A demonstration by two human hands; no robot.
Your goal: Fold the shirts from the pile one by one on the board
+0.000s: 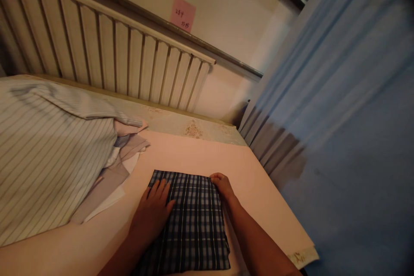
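Observation:
A folded blue plaid cloth point(194, 220) lies flat in front of me, its kind hard to make out beyond the checked fabric. Across its left side my left hand point(153, 209) rests flat with the fingers stretched out. At the far right corner my right hand point(221, 184) pinches the cloth's edge between thumb and fingers. Underneath is a pale pink sheet or board point(249, 181) covering the table. The cloth's near end runs close to the bottom of the view, partly behind my left forearm.
A heap of garments, with a striped one point(61, 146) on top, fills the left side. A ribbed radiator point(123, 60) stands along the wall beyond the table. Blue curtains point(349, 138) hang along the right edge. A pink note point(183, 13) is stuck on the wall.

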